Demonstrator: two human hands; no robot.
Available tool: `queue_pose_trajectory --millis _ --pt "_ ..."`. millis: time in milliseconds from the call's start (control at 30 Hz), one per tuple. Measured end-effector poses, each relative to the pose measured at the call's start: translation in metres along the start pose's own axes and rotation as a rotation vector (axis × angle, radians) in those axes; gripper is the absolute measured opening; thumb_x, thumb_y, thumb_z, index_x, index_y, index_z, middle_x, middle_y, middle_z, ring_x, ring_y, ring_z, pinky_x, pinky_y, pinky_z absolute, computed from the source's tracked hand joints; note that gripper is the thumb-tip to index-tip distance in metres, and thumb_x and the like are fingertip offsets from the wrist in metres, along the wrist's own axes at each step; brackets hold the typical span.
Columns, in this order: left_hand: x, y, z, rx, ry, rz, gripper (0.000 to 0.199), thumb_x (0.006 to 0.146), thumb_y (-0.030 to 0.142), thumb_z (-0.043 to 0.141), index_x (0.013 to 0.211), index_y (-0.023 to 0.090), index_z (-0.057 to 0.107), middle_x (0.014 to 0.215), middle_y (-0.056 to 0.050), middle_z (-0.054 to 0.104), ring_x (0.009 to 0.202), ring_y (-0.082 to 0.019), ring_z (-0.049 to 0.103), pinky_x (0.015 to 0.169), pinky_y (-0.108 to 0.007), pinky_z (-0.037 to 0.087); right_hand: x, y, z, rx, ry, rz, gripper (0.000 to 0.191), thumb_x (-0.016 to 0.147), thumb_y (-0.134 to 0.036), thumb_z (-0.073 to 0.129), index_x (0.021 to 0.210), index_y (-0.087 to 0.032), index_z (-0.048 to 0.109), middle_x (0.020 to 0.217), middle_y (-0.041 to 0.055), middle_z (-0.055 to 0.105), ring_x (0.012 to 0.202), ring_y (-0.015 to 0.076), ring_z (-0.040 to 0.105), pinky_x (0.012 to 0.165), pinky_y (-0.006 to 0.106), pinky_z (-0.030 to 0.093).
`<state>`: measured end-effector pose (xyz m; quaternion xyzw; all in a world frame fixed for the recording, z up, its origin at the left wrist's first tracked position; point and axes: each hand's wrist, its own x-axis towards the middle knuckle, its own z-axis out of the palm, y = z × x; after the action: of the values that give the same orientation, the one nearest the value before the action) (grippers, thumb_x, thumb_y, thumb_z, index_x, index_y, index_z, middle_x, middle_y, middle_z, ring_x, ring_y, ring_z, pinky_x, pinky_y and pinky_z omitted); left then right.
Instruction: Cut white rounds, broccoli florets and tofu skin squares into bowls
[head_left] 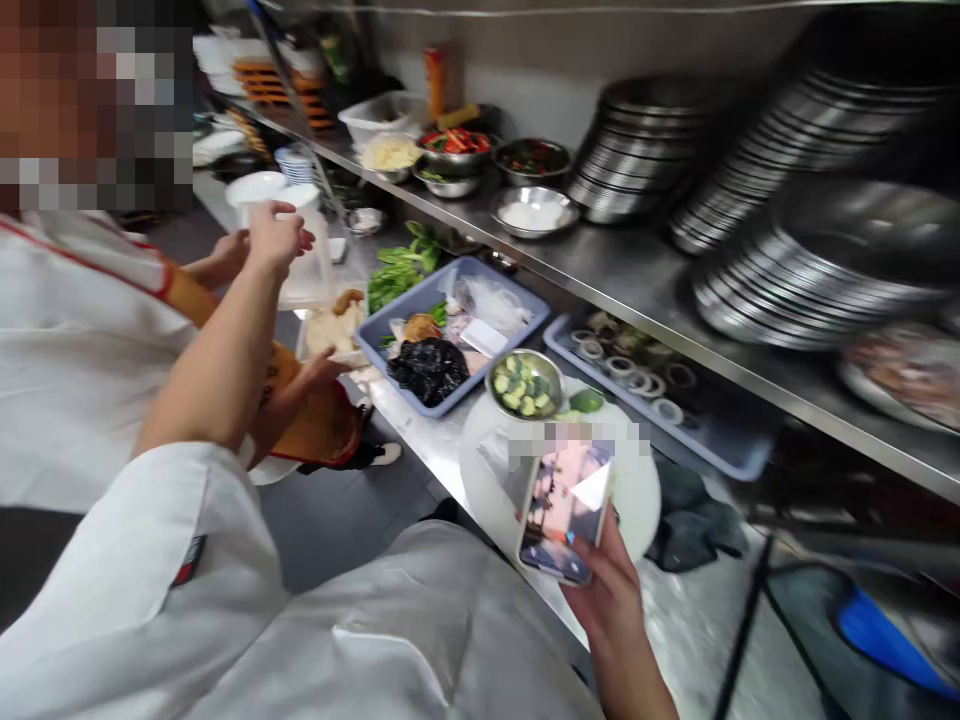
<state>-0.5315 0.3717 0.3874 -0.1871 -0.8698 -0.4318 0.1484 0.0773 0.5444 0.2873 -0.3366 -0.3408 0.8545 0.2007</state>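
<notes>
My right hand (604, 575) holds a phone (566, 510) with a lit screen, above a round white cutting board (637, 500). Just behind the phone, a steel bowl (559, 375) of sliced green vegetable (521, 385) sits at the board's edge, beside a green piece (586, 400). My left arm stretches out to the left. My left hand (279, 238) is beside white plastic containers (307, 265), its fingers loosely bent and apart, with nothing visible in them. Whether it touches a container cannot be made out.
A co-worker in white and orange stands at the left, hands near the containers. A blue-grey tray (360, 345) holds a black bag and other food. Another tray (720, 455) holds white rings. Bowls and stacked steel plates (817, 270) line the shelf (637, 315). A dark cloth (694, 520) lies right of the board.
</notes>
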Motion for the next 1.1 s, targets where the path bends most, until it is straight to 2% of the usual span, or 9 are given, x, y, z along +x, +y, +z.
queue_pose_trajectory --millis 100,200,300,400,500,600,833,1000,1100 --pt "-0.063 0.023 0.057 -0.104 -0.245 0.037 0.037 0.096 0.02 0.045 0.126 -0.002 0.049 0.084 -0.004 0.068 0.071 -0.01 0.064 0.083 -0.039 0.055 0.014 -0.022 0.023 0.0 -0.086 -0.138 0.089 0.078 -0.03 0.078 0.158 -0.043 0.042 0.145 0.0039 0.065 0.123 0.0341 0.069 0.107 0.059 0.053" --pt "-0.165 0.038 0.116 -0.078 -0.433 0.188 0.033 0.091 0.026 0.052 0.12 0.011 0.061 0.083 -0.003 0.069 0.073 -0.016 0.064 0.082 -0.037 0.056 0.02 -0.04 0.042 0.018 -0.09 -0.231 0.088 0.074 -0.025 0.079 0.154 -0.041 0.047 0.138 0.0025 0.069 0.12 0.0321 0.07 0.108 0.058 0.053" --pt "-0.255 0.035 0.168 0.06 -0.449 0.342 0.034 0.091 0.029 0.053 0.122 0.018 0.062 0.098 -0.008 0.07 0.094 -0.027 0.066 0.093 -0.043 0.053 0.017 -0.051 0.056 0.045 -0.116 -0.283 0.089 0.07 -0.023 0.08 0.152 -0.038 0.048 0.132 0.0028 0.072 0.117 0.0323 0.07 0.107 0.059 0.053" --pt "-0.298 0.015 0.207 0.145 -0.386 0.38 0.039 0.094 0.029 0.047 0.128 0.014 0.058 0.119 -0.019 0.066 0.116 -0.035 0.059 0.103 -0.051 0.046 0.011 -0.057 0.062 0.051 -0.152 -0.294 0.091 0.067 -0.024 0.082 0.151 -0.036 0.049 0.133 0.0041 0.071 0.12 0.0341 0.068 0.106 0.06 0.054" --pt "-0.306 -0.004 0.229 0.176 -0.35 0.332 0.041 0.096 0.031 0.045 0.13 0.011 0.056 0.125 -0.023 0.061 0.12 -0.039 0.054 0.105 -0.055 0.043 0.008 -0.06 0.061 0.051 -0.175 -0.283 0.097 0.062 -0.025 0.085 0.15 -0.036 0.048 0.136 0.0055 0.069 0.128 0.0363 0.064 0.106 0.06 0.054" --pt "-0.305 -0.013 0.237 0.208 -0.354 0.319 0.038 0.096 0.031 0.045 0.126 0.011 0.057 0.121 -0.024 0.061 0.119 -0.041 0.054 0.104 -0.056 0.042 0.007 -0.063 0.059 0.08 -0.232 -0.217 0.103 0.058 -0.025 0.088 0.152 -0.036 0.046 0.138 0.0068 0.067 0.131 0.0378 0.062 0.105 0.062 0.054" --pt "-0.305 -0.012 0.242 0.253 -0.375 0.261 0.03 0.096 0.029 0.045 0.118 0.013 0.059 0.116 -0.023 0.063 0.116 -0.041 0.055 0.103 -0.054 0.043 0.005 -0.06 0.055 0.112 -0.397 -0.035 0.109 0.058 -0.019 0.092 0.153 -0.041 0.042 0.139 0.0061 0.066 0.125 0.0362 0.067 0.093 0.063 0.061" --pt "-0.304 -0.009 0.24 0.273 -0.388 0.258 0.026 0.097 0.028 0.045 0.114 0.015 0.059 0.111 -0.02 0.065 0.112 -0.04 0.057 0.103 -0.054 0.044 0.004 -0.056 0.058 0.085 -0.388 -0.084 0.113 0.057 -0.017 0.096 0.152 -0.043 0.041 0.133 0.0069 0.069 0.12 0.036 0.07 0.085 0.061 0.065" --pt "-0.303 -0.007 0.237 0.281 -0.406 0.247 0.025 0.097 0.027 0.044 0.114 0.016 0.058 0.112 -0.02 0.066 0.113 -0.039 0.058 0.104 -0.053 0.044 0.008 -0.057 0.062 0.103 -0.345 -0.082 0.104 0.065 -0.026 0.093 0.153 -0.043 0.041 0.133 0.0065 0.069 0.12 0.0357 0.07 0.084 0.059 0.065"
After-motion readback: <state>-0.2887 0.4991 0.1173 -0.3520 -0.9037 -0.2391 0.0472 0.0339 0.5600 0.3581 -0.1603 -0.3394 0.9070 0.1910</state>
